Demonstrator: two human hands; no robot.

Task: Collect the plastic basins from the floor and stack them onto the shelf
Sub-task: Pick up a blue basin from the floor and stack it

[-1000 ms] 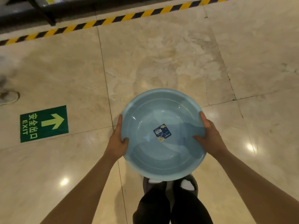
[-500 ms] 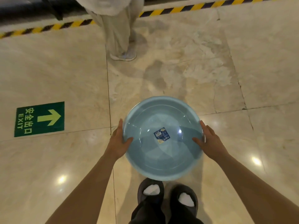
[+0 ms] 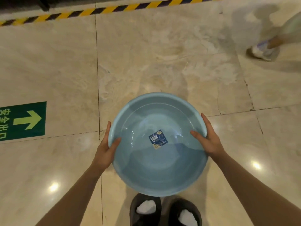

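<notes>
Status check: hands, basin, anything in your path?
Left hand and right hand grip the blue basin by its rim. Held above floor. Passer-by's shoe ahead right.

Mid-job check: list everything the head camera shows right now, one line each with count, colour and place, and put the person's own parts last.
basin: one, light blue, held level in front of the body, above the floor
label: one, dark blue, stuck inside the basin's bottom
exit sign: one, green with pale arrow, on the floor at left
hazard tape: one strip, yellow and black, across the floor at top
passer-by's shoe: one, white, blurred, upper right
floor: beige marble tiles
slippers: two, dark, with white socks, bottom centre
left hand: grip on the basin's left rim
right hand: grip on the basin's right rim
</notes>
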